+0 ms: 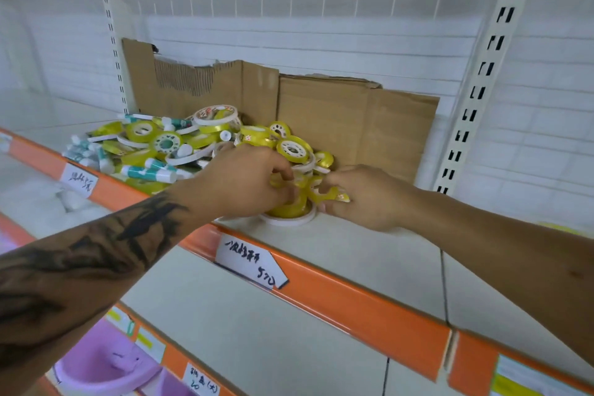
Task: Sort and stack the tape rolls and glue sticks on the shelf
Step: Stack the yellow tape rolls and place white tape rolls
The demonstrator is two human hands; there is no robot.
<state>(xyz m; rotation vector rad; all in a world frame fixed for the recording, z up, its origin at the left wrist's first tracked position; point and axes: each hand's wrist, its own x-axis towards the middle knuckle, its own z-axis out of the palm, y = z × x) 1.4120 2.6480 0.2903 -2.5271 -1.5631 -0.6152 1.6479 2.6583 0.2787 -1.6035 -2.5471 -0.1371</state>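
A jumbled pile of yellow tape rolls (167,141) and teal-and-white glue sticks (151,172) lies on the white shelf (353,254) at the left. My left hand (244,180) curls round a yellow tape roll (289,207) that stands on a flat white tape roll (291,219) near the shelf's front. My right hand (363,196) pinches a small yellow tape roll (324,195) right beside that stack. More yellow rolls (294,148) lie just behind both hands.
Torn brown cardboard (337,119) leans against the back wall behind the pile. An orange price rail (369,305) with handwritten labels (250,265) runs along the shelf's front. A slotted white upright (488,67) stands at the right. Pink plastic tubs (106,360) sit on the lower shelf.
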